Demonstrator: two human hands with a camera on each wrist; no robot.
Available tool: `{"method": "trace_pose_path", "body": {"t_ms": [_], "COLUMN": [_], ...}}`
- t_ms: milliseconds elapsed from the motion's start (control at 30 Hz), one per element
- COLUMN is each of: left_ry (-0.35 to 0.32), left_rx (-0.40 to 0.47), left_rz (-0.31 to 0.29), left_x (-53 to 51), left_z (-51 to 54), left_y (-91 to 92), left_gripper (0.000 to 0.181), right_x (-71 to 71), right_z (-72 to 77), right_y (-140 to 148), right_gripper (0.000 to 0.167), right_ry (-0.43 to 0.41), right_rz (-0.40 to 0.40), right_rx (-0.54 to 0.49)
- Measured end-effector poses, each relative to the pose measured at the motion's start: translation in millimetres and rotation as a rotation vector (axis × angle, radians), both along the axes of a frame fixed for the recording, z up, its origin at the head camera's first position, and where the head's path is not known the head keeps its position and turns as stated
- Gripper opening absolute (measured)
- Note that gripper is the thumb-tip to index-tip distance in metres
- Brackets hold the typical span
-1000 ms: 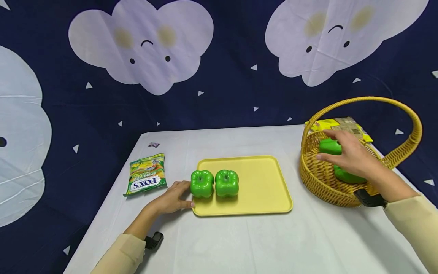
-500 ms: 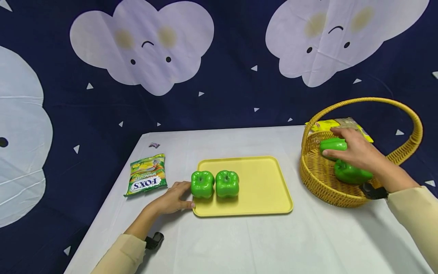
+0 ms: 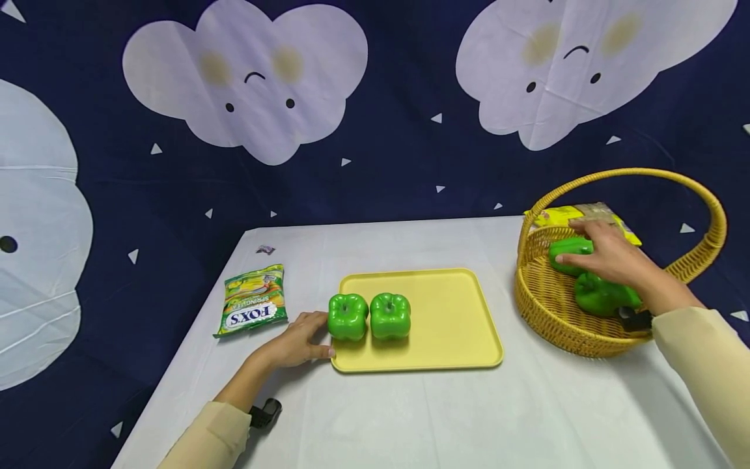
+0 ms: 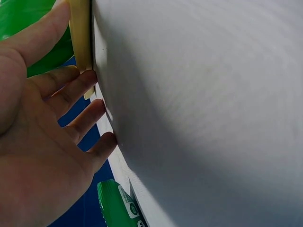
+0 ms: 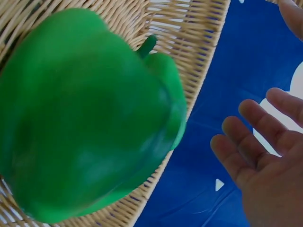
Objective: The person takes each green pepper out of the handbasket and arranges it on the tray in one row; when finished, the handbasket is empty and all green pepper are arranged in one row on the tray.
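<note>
Two green bell peppers stand side by side on a yellow tray (image 3: 445, 319): the left pepper (image 3: 347, 317) and the right pepper (image 3: 390, 316). My left hand (image 3: 295, 342) lies at the tray's left edge. Its thumb and fingertips touch the rim there, and the left wrist view shows the fingers (image 4: 83, 118) loosely extended. Over the wicker basket (image 3: 545, 312) my right hand (image 3: 612, 251) hovers, fingers spread and nothing held. Inside the basket are a back pepper (image 3: 569, 253), partly covered by that hand, and a front pepper (image 3: 600, 294), which seems large in the right wrist view (image 5: 90, 118).
A green Fox's candy bag (image 3: 252, 299) lies left of the tray, with a small wrapped sweet (image 3: 265, 249) behind it. A yellow packet (image 3: 556, 215) lies behind the basket. The tall basket handle (image 3: 633, 172) arches above the right hand.
My right hand has shifted slightly right and back within the basket, uncovering more of the front pepper, and is now nearly still. The left hand keeps its place at the tray.
</note>
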State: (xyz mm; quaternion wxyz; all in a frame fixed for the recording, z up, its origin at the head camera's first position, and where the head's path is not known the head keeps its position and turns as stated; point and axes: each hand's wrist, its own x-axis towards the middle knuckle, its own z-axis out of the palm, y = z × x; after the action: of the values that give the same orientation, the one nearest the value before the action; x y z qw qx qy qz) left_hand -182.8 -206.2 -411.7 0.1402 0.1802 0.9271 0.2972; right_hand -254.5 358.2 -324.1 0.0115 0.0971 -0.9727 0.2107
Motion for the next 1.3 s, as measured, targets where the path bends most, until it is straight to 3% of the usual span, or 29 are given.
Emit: {"method": "trace_pose_path", "body": {"t_ms": [300,700,1033,1300], "left_ry": [0.004,-0.006,-0.007,-0.009], "left_rx": [-0.010,0.001,-0.006,-0.008], "left_rz": [-0.001,0.007,0.008,0.011], "left_x": [1.1,1.8,1.1,1.9], "left_z": [0.4,1.7,1.7,1.9], "left_y": [0.7,0.8,1.0,1.3], "left_gripper": [0.076,0.076,0.078,0.078], "right_x": [-3.3,1.9,3.9,6.7], "right_z": [-12.2,-13.8,-17.5,-17.7], "right_y": [14,20,26,31], "right_gripper": [0.087,0.073,0.075,0.075], "right_ry": [-0.053,-0.057,-0.184,-0.200], "right_rz": [0.030,0.111,0.118,0.143], "right_rx": [0.079,0.112,0.124,0.136]}}
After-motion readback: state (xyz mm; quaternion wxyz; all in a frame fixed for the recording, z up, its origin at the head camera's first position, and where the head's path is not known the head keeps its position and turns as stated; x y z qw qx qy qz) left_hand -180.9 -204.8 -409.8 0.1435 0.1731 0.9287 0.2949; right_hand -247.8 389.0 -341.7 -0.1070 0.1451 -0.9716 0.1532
